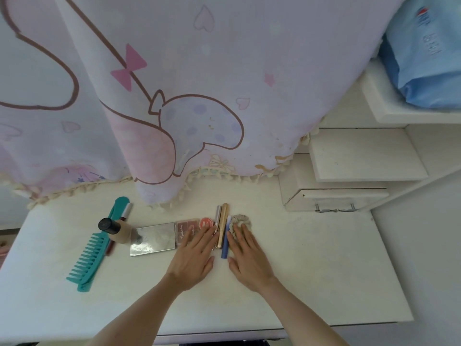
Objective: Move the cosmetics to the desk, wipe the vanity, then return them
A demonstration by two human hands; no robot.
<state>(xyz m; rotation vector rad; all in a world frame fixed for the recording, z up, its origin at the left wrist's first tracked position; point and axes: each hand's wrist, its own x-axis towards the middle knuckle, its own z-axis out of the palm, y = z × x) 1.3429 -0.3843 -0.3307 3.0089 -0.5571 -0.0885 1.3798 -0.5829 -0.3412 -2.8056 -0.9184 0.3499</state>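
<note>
I see a white tabletop (311, 270) carrying a row of items: a teal comb (86, 260), a foundation bottle (117, 229), a mirrored compact (153, 238), an eyeshadow palette (188, 227), slim tubes (222, 224) and a scrunchie (239, 221). My two hands also lie flat on it.

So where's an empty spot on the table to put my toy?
Bare tabletop lies right of the right hand, toward the small drawer, and along the near edge. It is crowded from the teal comb to the scrunchie.
</note>
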